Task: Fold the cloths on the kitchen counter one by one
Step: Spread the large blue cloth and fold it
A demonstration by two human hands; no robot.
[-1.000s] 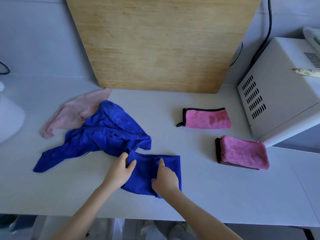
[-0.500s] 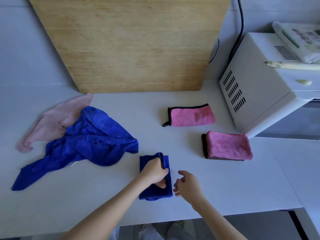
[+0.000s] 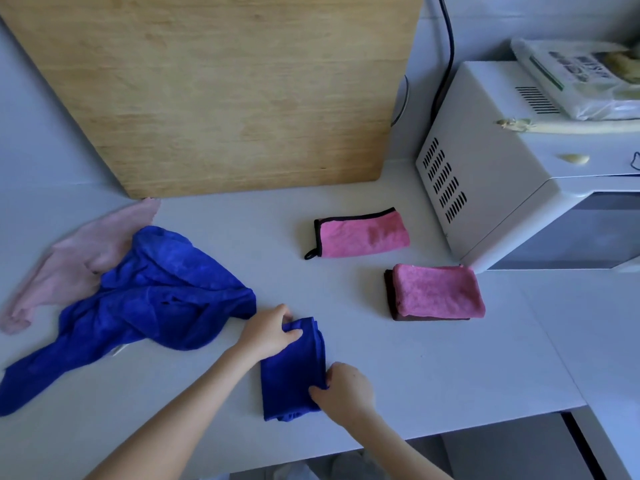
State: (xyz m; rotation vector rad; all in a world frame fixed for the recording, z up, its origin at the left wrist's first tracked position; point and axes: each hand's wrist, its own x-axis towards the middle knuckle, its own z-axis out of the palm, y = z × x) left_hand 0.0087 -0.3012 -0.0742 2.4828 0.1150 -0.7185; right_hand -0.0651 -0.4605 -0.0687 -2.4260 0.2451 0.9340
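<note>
In the head view, a small folded blue cloth [image 3: 292, 368] lies on the white tabletop [image 3: 433, 382] near its front edge. The left hand [image 3: 268, 332] grips the cloth's far end at 12 o'clock, thumb on top. The right hand [image 3: 343, 393] pinches its right edge at about 4 o'clock. From this cloth, a crumpled blue cloth [image 3: 156, 296] sprawls at 10 o'clock, partly over a pale pink cloth [image 3: 79, 261]. A black-trimmed pink cloth [image 3: 362, 233] lies folded at 1 o'clock, and a folded pink cloth [image 3: 438, 291] at 2 o'clock, beside the white microwave [image 3: 485, 168]. A wooden board [image 3: 221, 91] leans at the back.
</note>
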